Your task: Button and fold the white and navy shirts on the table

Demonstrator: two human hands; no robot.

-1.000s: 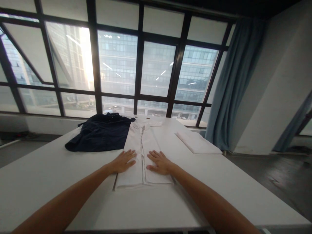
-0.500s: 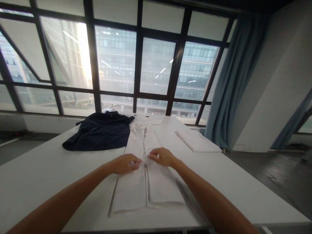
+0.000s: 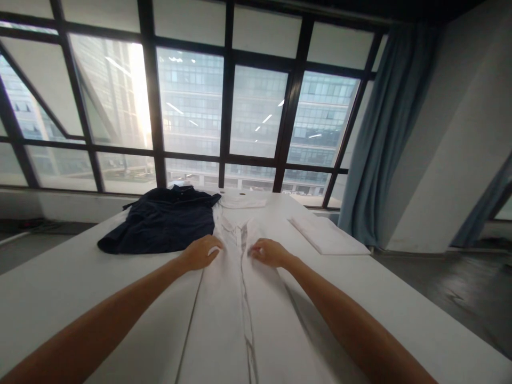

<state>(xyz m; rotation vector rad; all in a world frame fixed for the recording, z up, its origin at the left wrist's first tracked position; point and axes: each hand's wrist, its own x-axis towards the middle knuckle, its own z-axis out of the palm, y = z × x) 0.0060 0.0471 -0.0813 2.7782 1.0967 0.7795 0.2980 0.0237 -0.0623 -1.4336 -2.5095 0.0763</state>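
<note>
A white shirt (image 3: 224, 320) lies lengthwise on the white table (image 3: 136, 330), its buttoned-looking front strip running down the middle and its lower end beyond the bottom of the view. On the left side of its upper part, my left hand (image 3: 202, 250) has thumb and fingers closed on the cloth. My right hand (image 3: 268, 252) pinches the fabric on the other side of the front strip, with its fingertips slightly blurred. Between the hands, the collar area (image 3: 237, 230) looks creased.
A dark navy shirt (image 3: 160, 224) is spread at the back left. Folded white cloth (image 3: 326, 234) lies near the right edge, and more white cloth (image 3: 244, 200) at the far end. Behind stand windows (image 3: 256, 114) and a blue curtain (image 3: 376, 154).
The white shirt has shifted towards me, its lower end leaving the view. My hands have moved farther apart and a little away from me, from the front strip to its two sides.
</note>
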